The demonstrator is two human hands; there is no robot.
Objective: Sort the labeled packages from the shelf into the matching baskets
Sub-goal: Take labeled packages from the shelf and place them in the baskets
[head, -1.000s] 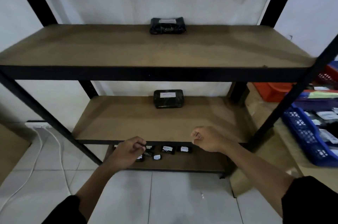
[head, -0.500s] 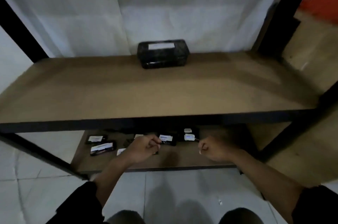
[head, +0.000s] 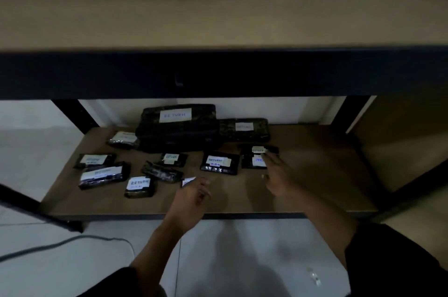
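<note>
Over the bottom shelf (head: pixel 315 175), the right hand (head: pixel 278 175) reached open-fingered toward a small package (head: pixel 258 161) — the left hand (head: pixel 194 197), loosely curled, seemingly held nothing.

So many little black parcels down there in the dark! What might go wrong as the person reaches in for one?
The bottom shelf is dim and some labels are blurred, so one could be misread. The right hand reaches toward two small packages lying close together, so it may nudge or take the wrong one. The left hand is beside a small package near loose neighbours.

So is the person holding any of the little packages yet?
Not clearly. The left hand is right at a small package, and the right hand reaches with straight fingers toward another package; neither is lifted.
</note>
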